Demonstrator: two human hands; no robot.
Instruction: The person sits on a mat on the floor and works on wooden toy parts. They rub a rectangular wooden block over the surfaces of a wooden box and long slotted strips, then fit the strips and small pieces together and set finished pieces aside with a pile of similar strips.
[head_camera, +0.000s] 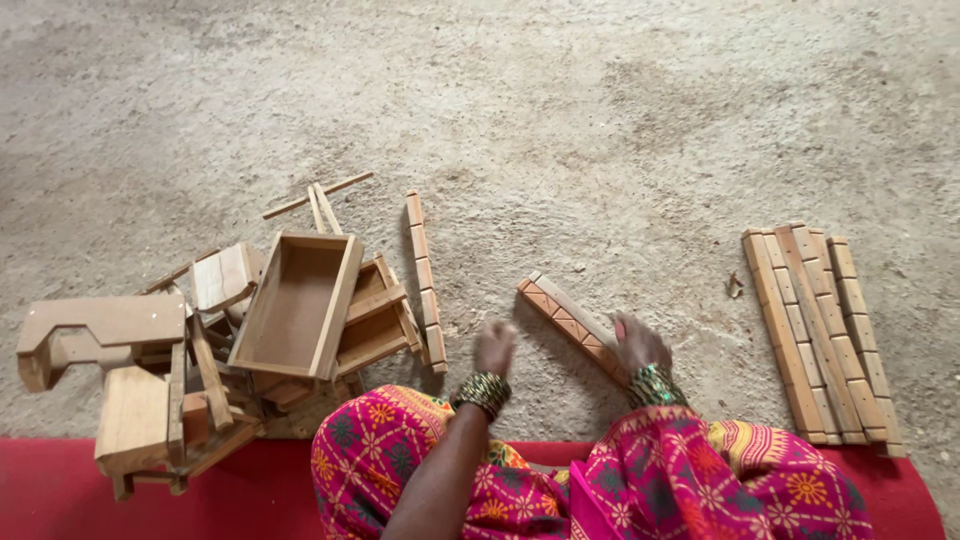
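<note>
A notched wooden strip (565, 318) lies at a slant on the rough ground in front of me. My right hand (638, 343), with a green bangle at the wrist, rests on its near end and grips it there. To the left of the strip, my left hand (495, 346) hovers slightly blurred with its fingers apart, and it holds nothing. My knees in pink patterned cloth (640, 480) fill the lower middle of the view.
A pile of wooden parts with an open wooden box (300, 305) sits at the left, beside a flat wooden block (105, 322). Another notched strip (425, 285) lies next to the pile. Several notched strips (820, 335) lie side by side at the right. A red mat (100, 490) runs along the bottom.
</note>
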